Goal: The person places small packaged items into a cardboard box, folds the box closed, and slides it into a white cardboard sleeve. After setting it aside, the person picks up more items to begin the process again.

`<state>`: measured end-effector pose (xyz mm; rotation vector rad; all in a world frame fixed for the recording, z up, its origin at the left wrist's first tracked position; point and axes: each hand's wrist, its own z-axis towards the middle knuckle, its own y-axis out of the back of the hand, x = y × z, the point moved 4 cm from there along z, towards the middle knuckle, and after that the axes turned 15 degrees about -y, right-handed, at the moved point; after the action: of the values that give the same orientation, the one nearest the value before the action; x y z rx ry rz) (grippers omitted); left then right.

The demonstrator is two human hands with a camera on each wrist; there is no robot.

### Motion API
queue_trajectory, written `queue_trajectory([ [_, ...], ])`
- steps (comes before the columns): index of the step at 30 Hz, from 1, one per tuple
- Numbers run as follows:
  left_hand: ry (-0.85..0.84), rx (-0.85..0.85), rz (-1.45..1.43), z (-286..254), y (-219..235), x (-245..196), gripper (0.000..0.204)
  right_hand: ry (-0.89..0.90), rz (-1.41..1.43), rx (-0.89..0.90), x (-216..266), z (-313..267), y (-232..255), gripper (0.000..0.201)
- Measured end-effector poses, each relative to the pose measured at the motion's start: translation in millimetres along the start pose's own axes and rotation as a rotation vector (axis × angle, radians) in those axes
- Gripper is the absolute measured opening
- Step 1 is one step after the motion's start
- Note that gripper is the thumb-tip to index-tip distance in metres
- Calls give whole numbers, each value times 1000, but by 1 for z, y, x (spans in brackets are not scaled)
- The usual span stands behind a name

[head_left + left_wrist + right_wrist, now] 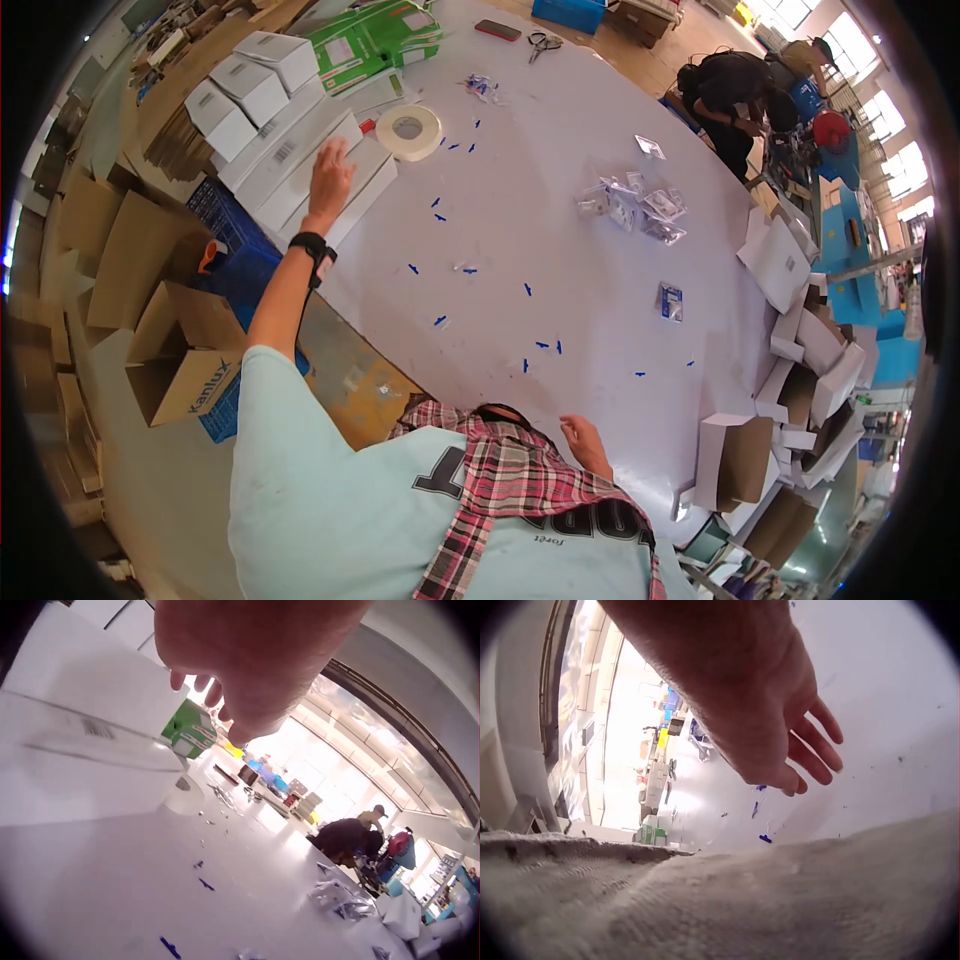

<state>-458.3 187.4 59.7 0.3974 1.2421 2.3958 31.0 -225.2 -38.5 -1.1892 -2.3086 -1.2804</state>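
"Where are the long white cartons?"

"The long white cartons (pixel 285 180) lie side by side at the counter's (pixel 500 200) left edge, with smaller white boxes (pixel 275 60) standing on their far end. The left hand (pixel 331 178) reaches over them, fingers loosely extended and gripping nothing; whether the fingertips touch cardboard, one cannot tell."

"And the right hand?"

"The right hand (pixel 586 445) is held close to the person's T-shirt (pixel 330 480), by the counter's near edge. Its fingers are relaxed and slightly spread, its grasp vacant."

"What lies nearest the cartons?"

"A roll of tape (pixel 427 146) lies flat just beside them, and a green printed carton (pixel 375 42) sits beyond. Small blue plastic pieces (pixel 437 204) are scattered over the middle of the counter, with scissors (pixel 543 43) toward the far end."

"Farther across?"

"Clear plastic packets (pixel 625 207) form a loose heap on the right half, and a blue-and-white packet (pixel 671 302) lies apart, nearer the person. Unfilled-looking white boxes (pixel 735 462) with gaping tops crowd the right edge."

"Around the counter?"

"A cardboard box (pixel 190 365) marked 'Kanlux' stands at the person's left, near a blue crate (pixel 243 240). Across the workshop, a dark-clothed person (pixel 725 85) bends forward, with a capped figure (pixel 803 60) just behind."
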Motion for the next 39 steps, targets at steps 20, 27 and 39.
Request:
queue_trajectory([
  [20,136,95,246,48,-64,91,37,-12,1,5,51,51,-3,21],
  [27,-73,164,212,11,-105,160,46,-78,-97,2,28,54,-8,26],
  [39,-89,61,-507,50,-132,-72,49,-118,-47,65,-10,41,0,26],
])
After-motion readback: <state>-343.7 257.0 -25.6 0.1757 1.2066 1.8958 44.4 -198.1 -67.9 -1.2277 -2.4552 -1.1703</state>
